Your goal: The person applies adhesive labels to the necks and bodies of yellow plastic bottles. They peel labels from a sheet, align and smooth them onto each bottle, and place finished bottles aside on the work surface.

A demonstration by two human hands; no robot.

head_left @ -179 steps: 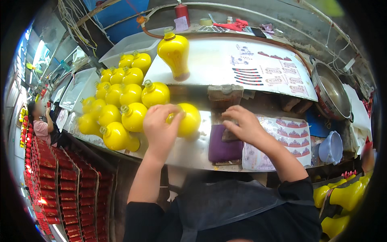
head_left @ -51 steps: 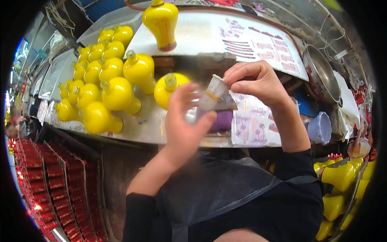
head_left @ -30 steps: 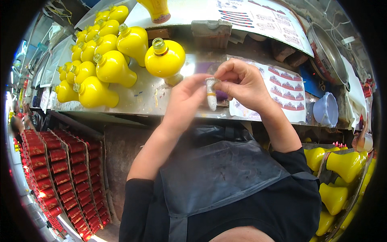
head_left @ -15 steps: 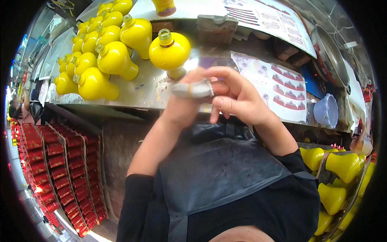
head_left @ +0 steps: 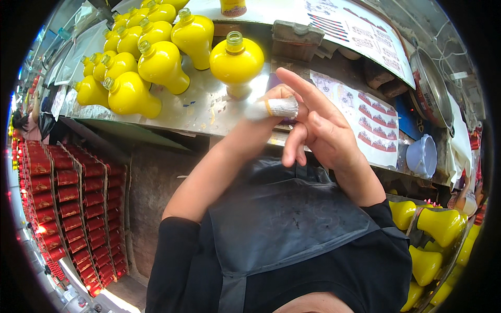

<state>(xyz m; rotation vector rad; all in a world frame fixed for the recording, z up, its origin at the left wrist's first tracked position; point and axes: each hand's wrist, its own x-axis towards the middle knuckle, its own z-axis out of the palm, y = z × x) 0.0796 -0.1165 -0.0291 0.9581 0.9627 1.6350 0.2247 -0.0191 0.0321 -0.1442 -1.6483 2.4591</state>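
Observation:
My left hand (head_left: 265,101), blurred, is curled against a white knit finger sleeve (head_left: 284,107) with an orange band. The sleeve sits on a finger of my right hand (head_left: 329,125), and my left fingers seem closed around its tip end. The right index finger stretches up and away; the thumb and other fingers are spread, with nothing in the palm. Just beyond my hands a glossy yellow bottle (head_left: 236,65) with a clear glass neck stands upright on the metal worktable (head_left: 180,112). A printed decal sheet (head_left: 377,125) lies by my right hand.
Several more yellow bottles (head_left: 162,68) crowd the table's left side. At the back lie a grey block (head_left: 296,39) and another printed sheet (head_left: 383,44). A lilac bucket (head_left: 421,156) is at right. Red cylinders (head_left: 68,208) are stacked lower left; yellow bottles (head_left: 441,227) fill a rack lower right.
The view has shifted, so the bottles appear further right. My hands remain together over the finger sleeve. The right index finger has straightened and lifted away from the left hand.

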